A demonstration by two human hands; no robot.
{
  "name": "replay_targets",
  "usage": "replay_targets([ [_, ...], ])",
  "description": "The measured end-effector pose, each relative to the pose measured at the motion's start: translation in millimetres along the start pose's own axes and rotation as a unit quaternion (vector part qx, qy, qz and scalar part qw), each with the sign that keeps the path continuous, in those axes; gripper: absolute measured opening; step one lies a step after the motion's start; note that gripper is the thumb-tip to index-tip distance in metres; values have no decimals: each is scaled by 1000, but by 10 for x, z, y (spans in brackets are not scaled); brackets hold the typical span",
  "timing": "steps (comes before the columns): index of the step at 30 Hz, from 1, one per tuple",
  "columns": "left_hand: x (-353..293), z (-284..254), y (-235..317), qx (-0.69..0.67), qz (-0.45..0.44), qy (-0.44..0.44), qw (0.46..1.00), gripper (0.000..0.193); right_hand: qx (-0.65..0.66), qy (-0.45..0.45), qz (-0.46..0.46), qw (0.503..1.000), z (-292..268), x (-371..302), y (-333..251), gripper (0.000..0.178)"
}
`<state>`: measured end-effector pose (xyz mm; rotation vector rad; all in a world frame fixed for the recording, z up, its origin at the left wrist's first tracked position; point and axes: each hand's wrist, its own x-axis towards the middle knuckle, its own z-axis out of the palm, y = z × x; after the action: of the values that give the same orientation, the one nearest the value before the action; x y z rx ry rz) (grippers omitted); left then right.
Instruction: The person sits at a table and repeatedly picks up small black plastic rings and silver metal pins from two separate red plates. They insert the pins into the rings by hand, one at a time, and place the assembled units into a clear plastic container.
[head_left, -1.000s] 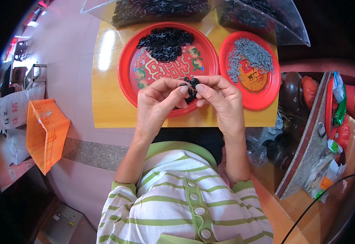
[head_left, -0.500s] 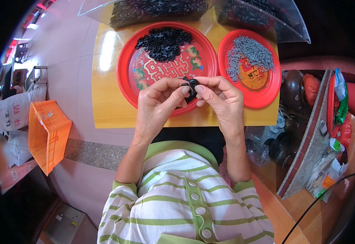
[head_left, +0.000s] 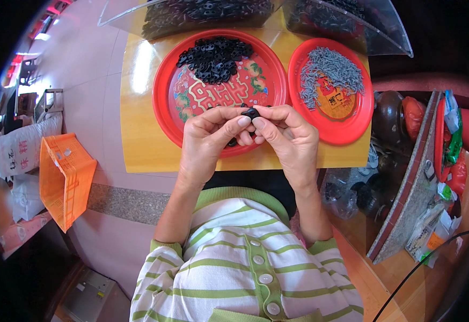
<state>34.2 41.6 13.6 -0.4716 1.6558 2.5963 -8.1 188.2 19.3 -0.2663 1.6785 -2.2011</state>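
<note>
Over the near rim of a red round tray (head_left: 162, 115), my left hand (head_left: 210, 134) and my right hand (head_left: 288, 134) meet fingertip to fingertip. Both pinch one small black plastic part (head_left: 251, 113) between thumbs and index fingers. Its lower side is hidden by my fingers. A heap of similar black plastic parts (head_left: 213, 59) lies at the far side of this tray, and a few dark bits show near its front rim. To the right, a smaller red plate (head_left: 347, 134) holds a pile of grey screws (head_left: 331, 72).
Clear plastic bins (head_left: 207, 19) full of black parts stand along the far edge of the yellow wooden table (head_left: 138, 145). An orange crate (head_left: 65, 177) sits on the floor at left. Jars, bags and a stone-edged board (head_left: 406, 177) crowd the right side.
My fingers have closed in tighter around the black part, and it has turned so that less of it shows. Both hands stay at nearly the same spot.
</note>
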Motion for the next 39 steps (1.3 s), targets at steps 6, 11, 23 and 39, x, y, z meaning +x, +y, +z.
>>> replay_targets([
  [6,16,47,-21,-10,7,11,1000,17,40,15,-15,999,29,44,30,14],
  [11,56,95,-89,-61,14,45,997,15,-105,47,-81,990,61,84,31,19],
  [23,30,211,-110,-184,27,34,982,22,-79,26,-99,992,-38,128,95,26],
  [39,-58,209,-289,-67,173,-51,981,15,29,-45,14,998,-151,-150,-55,17],
])
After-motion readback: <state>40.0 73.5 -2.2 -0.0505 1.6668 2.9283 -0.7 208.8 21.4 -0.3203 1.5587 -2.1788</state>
